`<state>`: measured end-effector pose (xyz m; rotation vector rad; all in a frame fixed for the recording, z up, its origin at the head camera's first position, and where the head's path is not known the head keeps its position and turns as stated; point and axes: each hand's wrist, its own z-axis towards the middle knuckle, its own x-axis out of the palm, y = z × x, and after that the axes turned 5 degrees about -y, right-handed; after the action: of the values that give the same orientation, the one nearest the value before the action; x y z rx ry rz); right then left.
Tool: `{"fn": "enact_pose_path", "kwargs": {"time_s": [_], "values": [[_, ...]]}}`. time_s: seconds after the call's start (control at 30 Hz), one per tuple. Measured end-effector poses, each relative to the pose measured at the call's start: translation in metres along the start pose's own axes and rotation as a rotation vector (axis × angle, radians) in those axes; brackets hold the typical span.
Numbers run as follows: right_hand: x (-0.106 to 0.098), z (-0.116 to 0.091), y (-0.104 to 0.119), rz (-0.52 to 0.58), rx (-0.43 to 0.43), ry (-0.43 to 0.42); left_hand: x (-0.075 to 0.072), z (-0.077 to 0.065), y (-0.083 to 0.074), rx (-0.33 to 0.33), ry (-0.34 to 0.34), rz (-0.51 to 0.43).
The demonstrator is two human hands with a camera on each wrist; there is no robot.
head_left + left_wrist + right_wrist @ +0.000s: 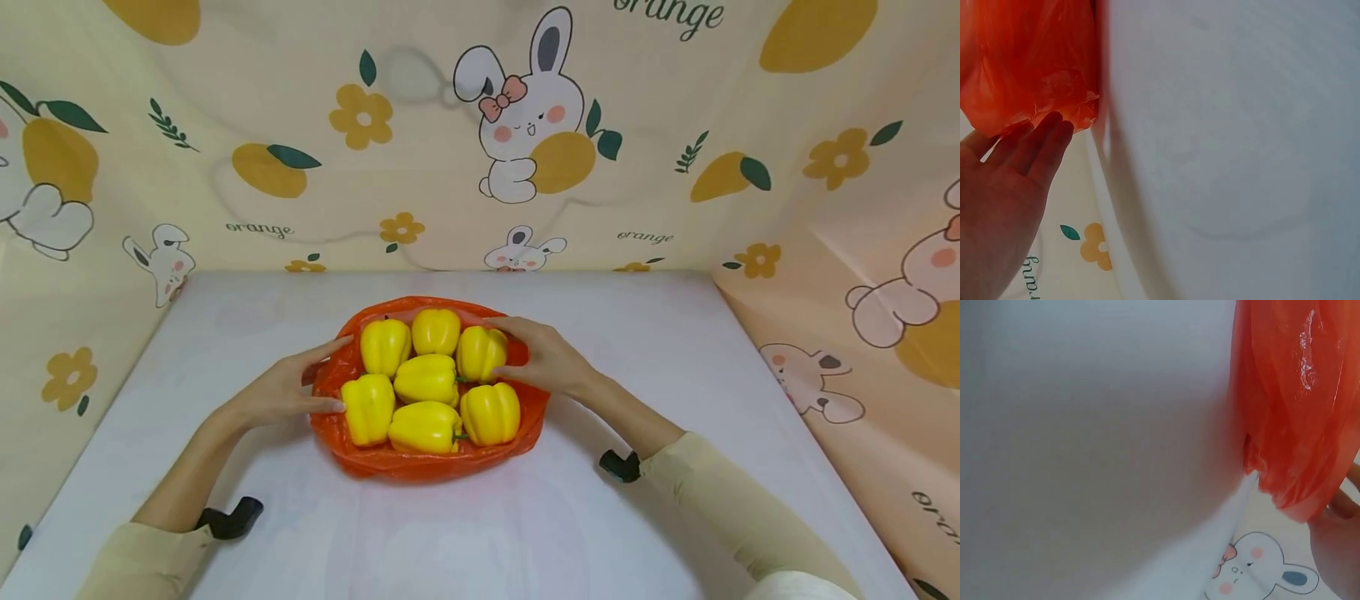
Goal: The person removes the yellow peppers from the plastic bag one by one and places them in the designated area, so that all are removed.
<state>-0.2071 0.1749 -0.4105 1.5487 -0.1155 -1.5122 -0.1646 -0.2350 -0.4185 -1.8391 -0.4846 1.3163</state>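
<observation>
An orange-red plastic bag (431, 468) lies on the table with its mouth spread wide and its rim folded outward. Several yellow bell peppers (426, 379) fill it, some with green stems showing. At the bag's left rim is my left hand (273, 392), thumb and index finger spread apart over the edge; the left wrist view shows the other fingers extended against the outside of the plastic (1035, 69). My right hand (543, 354) rests across the right rim, its spread thumb and index finger beside the upper right pepper (480, 352). Its remaining fingers are mostly hidden.
The white table (480, 542) meets fabric walls (420, 192) printed with rabbits, oranges and flowers at the back and both sides. Black wrist mounts (232, 518) protrude beneath the forearms.
</observation>
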Motion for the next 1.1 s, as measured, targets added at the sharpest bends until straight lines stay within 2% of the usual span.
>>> {"fn": "enact_pose_path", "kwargs": {"time_s": [0.37,0.7,1.1], "values": [[0.011,0.011,0.004,-0.039,0.082,0.070,-0.001,0.003,0.001,0.023,0.002,0.008],[0.016,0.021,0.001,-0.082,0.019,0.065,-0.002,0.004,-0.001,0.019,0.001,0.002],[0.016,0.018,-0.001,-0.121,0.013,0.030,-0.001,0.002,0.000,0.010,-0.001,0.020]]}}
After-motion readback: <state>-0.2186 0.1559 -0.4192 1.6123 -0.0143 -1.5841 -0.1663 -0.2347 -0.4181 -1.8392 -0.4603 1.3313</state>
